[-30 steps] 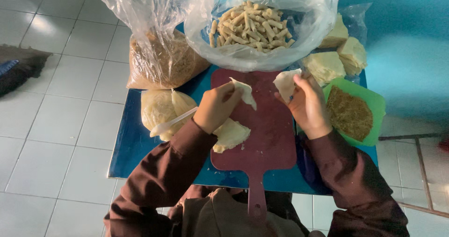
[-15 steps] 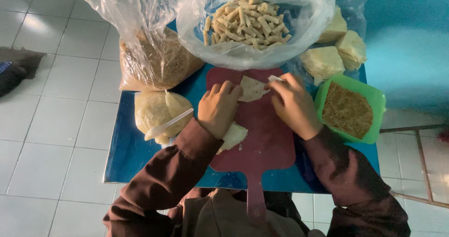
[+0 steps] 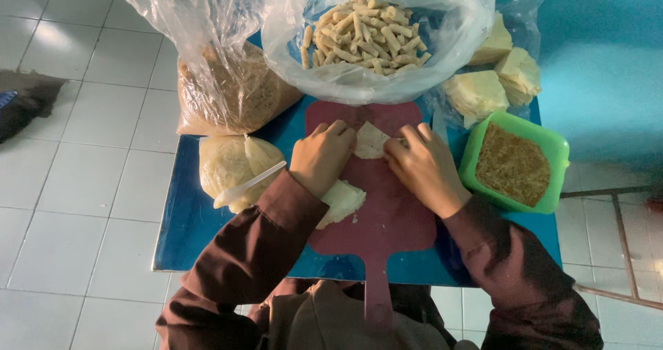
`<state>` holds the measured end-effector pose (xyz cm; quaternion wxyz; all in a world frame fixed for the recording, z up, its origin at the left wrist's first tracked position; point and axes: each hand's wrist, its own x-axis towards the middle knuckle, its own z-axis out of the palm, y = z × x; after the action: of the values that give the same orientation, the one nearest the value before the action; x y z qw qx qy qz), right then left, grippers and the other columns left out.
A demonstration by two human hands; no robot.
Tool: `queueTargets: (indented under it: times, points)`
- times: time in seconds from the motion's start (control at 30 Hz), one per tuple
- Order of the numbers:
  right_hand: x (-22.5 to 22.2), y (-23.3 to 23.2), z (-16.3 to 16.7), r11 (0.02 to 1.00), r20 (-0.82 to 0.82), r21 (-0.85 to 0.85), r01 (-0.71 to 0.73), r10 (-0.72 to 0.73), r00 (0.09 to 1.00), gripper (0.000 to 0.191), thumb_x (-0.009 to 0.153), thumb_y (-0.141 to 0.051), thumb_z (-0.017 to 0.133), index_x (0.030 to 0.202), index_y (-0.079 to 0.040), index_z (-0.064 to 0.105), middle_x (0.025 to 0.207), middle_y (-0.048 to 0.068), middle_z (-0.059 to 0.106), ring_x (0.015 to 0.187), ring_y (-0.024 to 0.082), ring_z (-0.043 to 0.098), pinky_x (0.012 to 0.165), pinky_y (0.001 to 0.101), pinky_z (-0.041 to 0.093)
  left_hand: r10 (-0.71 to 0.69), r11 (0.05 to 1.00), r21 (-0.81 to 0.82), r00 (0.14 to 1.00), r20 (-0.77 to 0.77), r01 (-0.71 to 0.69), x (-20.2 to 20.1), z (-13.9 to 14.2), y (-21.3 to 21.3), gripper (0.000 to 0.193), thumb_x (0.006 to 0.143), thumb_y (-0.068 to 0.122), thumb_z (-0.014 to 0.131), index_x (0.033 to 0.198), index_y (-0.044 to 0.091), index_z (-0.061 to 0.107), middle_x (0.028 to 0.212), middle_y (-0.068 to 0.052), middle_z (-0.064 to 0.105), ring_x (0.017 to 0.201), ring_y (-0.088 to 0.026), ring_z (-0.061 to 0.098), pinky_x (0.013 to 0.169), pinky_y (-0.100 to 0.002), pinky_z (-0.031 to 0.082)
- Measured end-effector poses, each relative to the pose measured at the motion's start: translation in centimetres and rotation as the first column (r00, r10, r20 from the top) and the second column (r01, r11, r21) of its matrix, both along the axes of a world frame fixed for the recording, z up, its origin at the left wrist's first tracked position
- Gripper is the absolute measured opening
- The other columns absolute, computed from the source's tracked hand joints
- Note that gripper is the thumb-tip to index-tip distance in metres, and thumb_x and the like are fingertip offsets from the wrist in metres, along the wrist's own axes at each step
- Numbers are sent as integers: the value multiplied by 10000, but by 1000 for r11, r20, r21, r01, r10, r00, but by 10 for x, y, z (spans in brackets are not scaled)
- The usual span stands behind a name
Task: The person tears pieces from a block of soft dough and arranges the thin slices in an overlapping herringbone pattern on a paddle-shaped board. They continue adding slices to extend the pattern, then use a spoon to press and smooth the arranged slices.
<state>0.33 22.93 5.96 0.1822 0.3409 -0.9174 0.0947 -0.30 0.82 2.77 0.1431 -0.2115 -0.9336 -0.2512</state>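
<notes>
Here, the work surface is a small blue table (image 3: pixel 207 232) standing on a white tiled floor (image 3: pixel 76 184). A dark red cutting board (image 3: pixel 387 219) with a handle lies at the table's centre, handle toward the person. At the far edge of the board, a clear plastic bag (image 3: pixel 442 53) holds a pile of pale rolled sticks (image 3: pixel 362 35); this bag overhangs the top of the board and stands directly beyond the hands. To its left, a second clear bag (image 3: pixel 221 94) contains brown crumbs. Below that bag lies a wrapped stack of pale wrappers (image 3: pixel 228 163) with a white plastic spoon (image 3: pixel 248 184) resting across it. On the right side, a green square container (image 3: pixel 545 143) holds brown crumbs, and folded yellowish wrapper stacks (image 3: pixel 483 91) sit in plastic behind it.

A pale wrapper sheet (image 3: pixel 371 141) lies on the upper part of the board, between the two hands. The left hand (image 3: pixel 321 156) is curled, fingers bent down at the sheet's left edge. The right hand (image 3: pixel 425 167) is likewise curled, fingertips pressing the sheet's right edge. Whether either hand pinches the sheet or merely presses on it cannot be determined. A lump of white filling or dough (image 3: pixel 342 201) rests on the board just under the left wrist, partly hidden by the dark sleeve (image 3: pixel 255 253).
</notes>
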Motion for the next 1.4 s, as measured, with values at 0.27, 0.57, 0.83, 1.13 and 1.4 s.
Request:
queueTargets:
  times: [0.27,0.57,0.83,1.13,1.4]
  points:
    - [-7,5,13,956,55,-289,40,-25,998,468,927,102,635,1359,-76,637,1135,60,710,995,297,651,872,412,546,46,996,81,998,-32,-44,2,2,0,195,914,271,654,1057,140,676,1038,-34,649,978,-274,656,722,-418,573]
    - [-1,-10,-10,923,-34,-311,-227,228,973,571,863,126,644,1401,-44,555,1373,139,609,1163,350,640,976,415,552,-619,490,750,429,658,-445,-36,-20,4,487,992,455,511,1353,129,528,1252,-90,662,1093,-211,718,922,-339,595]
    - [2,-10,-11,849,51,-518,-105,153,987,461,898,106,695,1298,-57,533,1259,143,614,1149,340,657,915,371,552,-603,570,706,370,707,-420,-32,-17,-3,396,991,404,576,1233,89,570,1168,-38,698,1065,-135,726,882,-268,593]
    - [-1,4,-2,949,-97,-277,-152,130,987,383,798,118,729,1113,-45,587,1167,96,611,1064,325,622,894,422,512,-543,519,839,694,472,-165,-31,-21,-5,194,974,181,713,1068,41,618,988,-63,678,839,-117,652,743,-266,571]
    - [-2,15,-15,984,-50,-47,-171,169,984,179,860,-50,709,1033,-84,681,1046,53,628,1020,262,604,925,426,462,-20,920,374,938,346,-119,8,-11,14,524,813,100,774,1234,36,469,1184,-214,547,928,-407,667,733,-442,587]
